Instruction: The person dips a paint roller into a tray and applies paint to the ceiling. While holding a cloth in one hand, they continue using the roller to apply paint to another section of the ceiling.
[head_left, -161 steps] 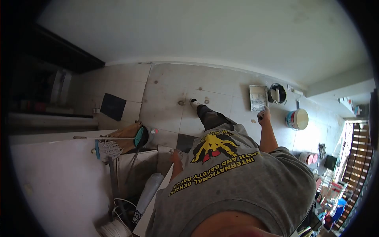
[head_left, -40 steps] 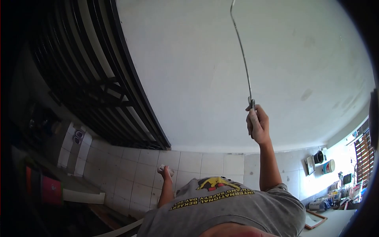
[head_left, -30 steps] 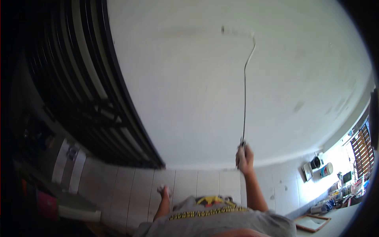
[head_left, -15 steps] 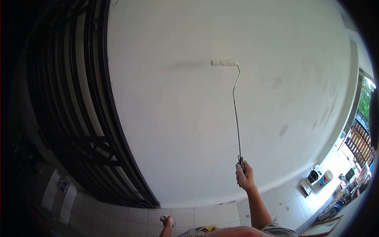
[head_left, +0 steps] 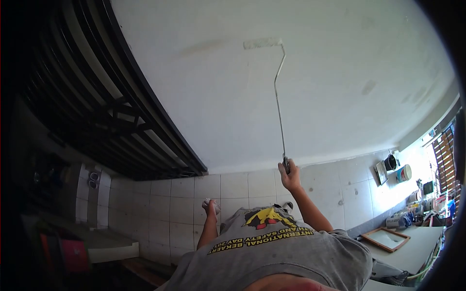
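My right hand (head_left: pixel 291 178) is wrapped round the dark handle of a long-framed paint roller (head_left: pixel 262 43). The roller's thin metal rod runs up from the fist, bends near the top and carries a white, paint-coated sleeve. That sleeve lies across the white wall (head_left: pixel 204 102), overlapping it in this view, with a dim shadow to its left. Low beside my grey shirt (head_left: pixel 272 242), my left hand (head_left: pixel 211 207) is closed on a crumpled whitish thing, which looks like a rag.
A black metal grille gate (head_left: pixel 141 102) borders the wall on the left. Pale floor tiles (head_left: pixel 182 203) run along its foot. At right stand a paint tray (head_left: pixel 381 173), a black bucket (head_left: pixel 390 162) and a white bucket (head_left: pixel 404 173). Nearer lies a wooden frame (head_left: pixel 386 239); sandals (head_left: pixel 93 180) are far left.
The view has tilted downward, bringing the shirt and more floor into sight. Both hands and the roller appear higher in the picture. Each hand keeps its hold.
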`<state>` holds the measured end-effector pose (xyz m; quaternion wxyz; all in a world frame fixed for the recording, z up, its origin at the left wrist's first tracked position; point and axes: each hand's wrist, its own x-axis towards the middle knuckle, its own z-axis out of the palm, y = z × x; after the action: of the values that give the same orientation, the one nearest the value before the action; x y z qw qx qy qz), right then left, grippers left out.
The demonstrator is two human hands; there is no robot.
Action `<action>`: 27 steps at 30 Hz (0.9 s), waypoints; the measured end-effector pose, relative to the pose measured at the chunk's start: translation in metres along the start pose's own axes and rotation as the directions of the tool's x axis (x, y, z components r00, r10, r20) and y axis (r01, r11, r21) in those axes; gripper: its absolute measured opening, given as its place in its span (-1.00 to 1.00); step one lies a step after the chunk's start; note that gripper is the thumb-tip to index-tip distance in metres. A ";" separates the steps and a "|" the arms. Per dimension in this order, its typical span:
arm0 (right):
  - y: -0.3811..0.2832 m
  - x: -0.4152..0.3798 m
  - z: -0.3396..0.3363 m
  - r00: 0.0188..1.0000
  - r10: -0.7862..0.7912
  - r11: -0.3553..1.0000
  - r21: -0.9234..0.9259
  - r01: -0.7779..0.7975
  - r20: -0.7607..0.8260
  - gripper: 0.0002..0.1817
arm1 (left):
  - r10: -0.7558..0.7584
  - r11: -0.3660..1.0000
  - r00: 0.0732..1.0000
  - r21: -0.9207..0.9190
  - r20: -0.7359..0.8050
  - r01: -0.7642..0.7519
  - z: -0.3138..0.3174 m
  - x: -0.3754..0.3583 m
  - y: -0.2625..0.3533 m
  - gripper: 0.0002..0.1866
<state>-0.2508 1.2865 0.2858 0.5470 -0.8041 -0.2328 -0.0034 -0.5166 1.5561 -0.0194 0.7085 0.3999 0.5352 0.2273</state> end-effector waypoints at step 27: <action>0.084 -0.151 -0.028 0.947 0.318 0.939 -0.119 -0.322 -0.051 -0.68 | -0.109 0.985 0.981 0.153 0.164 0.083 0.008 -0.007 -0.017 -0.55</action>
<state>-0.3464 1.1816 0.1842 0.4922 -0.8639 -0.0897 0.0583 -0.5134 1.5387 -0.0288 0.7310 0.4421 0.5061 0.1179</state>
